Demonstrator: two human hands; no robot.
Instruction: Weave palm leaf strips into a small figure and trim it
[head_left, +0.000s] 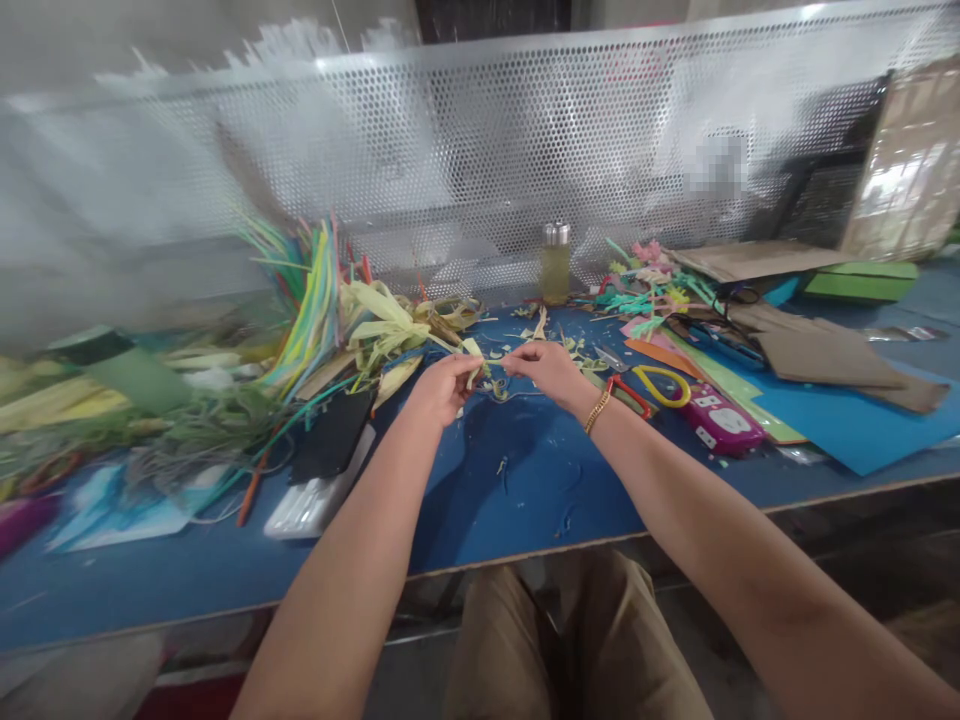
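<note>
Over the middle of the blue table (480, 520), my left hand (444, 388) and my right hand (546, 368) pinch a thin pale green strip of corn husk (492, 362) between them. Fingertips of both hands are closed on its ends, and a wider pale piece shows at my left fingers. Just beyond my left hand lies a bunch of pale corn husks (386, 325). Scissors (660, 386) with a yellow handle loop lie to the right of my right wrist. Small husk scraps are scattered around and behind my hands.
Colourful pipe cleaners (311, 310) stand at the left, above a black phone (330, 440). A bottle (556, 265) stands at the back before a perforated metal panel (517, 150). On the right lie a purple case (716, 418), cardboard (825, 350) and blue paper (870, 420).
</note>
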